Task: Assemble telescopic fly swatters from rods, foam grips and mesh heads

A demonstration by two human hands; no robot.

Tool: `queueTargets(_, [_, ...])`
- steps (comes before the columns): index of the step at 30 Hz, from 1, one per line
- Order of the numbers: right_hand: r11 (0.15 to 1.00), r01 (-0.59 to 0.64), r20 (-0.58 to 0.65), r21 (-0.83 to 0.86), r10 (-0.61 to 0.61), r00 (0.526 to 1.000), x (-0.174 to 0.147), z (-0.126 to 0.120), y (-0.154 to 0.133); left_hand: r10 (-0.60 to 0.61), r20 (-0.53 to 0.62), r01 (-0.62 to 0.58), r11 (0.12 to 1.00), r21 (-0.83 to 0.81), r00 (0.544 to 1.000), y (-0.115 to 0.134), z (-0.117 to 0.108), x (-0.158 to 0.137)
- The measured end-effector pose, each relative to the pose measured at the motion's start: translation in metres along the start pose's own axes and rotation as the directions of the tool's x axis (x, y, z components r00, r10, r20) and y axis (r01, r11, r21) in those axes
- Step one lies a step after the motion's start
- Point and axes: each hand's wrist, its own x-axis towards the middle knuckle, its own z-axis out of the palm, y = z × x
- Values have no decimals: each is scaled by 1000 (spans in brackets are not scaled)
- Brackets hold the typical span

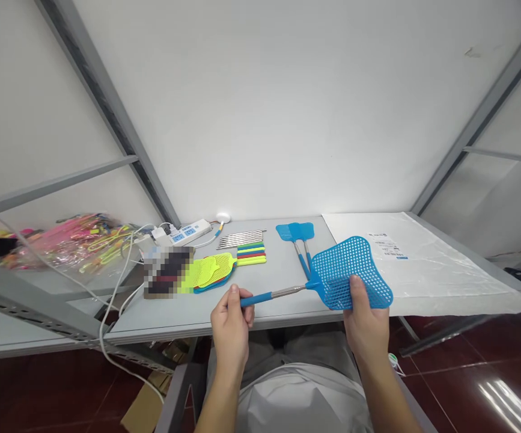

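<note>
Both hands hold one blue fly swatter (pixel 350 270) above the table's front edge. Its blue grip end is pinched in my left hand (pixel 232 319), thumb on top. My right hand (pixel 366 319) grips the perforated square head, thumb on its face and fingers behind, out of sight. A metal rod joins grip and head. Beyond it, two more blue swatters (pixel 295 231) lie on the table with their heads overlapping. To the left are stacked yellow, red and blue swatter heads (pixel 213 270), several coloured handles (pixel 251 254) and a row of metal rods (pixel 241 239).
A white power strip (pixel 191 231) with plugs and cables sits at the back left of the grey table (pixel 269 276). White plastic sheeting (pixel 431 264) covers the right side. Bagged colourful items (pixel 75 240) lie on the left shelf. A pixelated dark object (pixel 169 272) is beside the swatter heads.
</note>
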Motion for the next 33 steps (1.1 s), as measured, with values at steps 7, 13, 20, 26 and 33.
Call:
queueTargets(7, [990, -116, 70, 74, 111, 991, -2, 7, 10, -6, 244, -81, 935, 345, 970, 6, -22, 5])
queueTargets(13, [966, -227, 167, 124, 206, 964, -2, 14, 27, -112, 465, -229, 756, 613, 878, 15, -24, 11])
queueTargets(20, [957, -268, 363, -111, 290, 885, 7, 21, 42, -362, 669, -168, 790, 590, 649, -15, 43, 13])
queueTargets(26, [861, -229, 292, -454, 387, 875, 53, 31, 43, -281, 794, -416, 731, 541, 540, -48, 81, 35])
queueTargets(33, [549, -44, 221, -835, 407, 886, 122, 42, 66, -53, 841, -693, 540, 478, 539, -56, 79, 78])
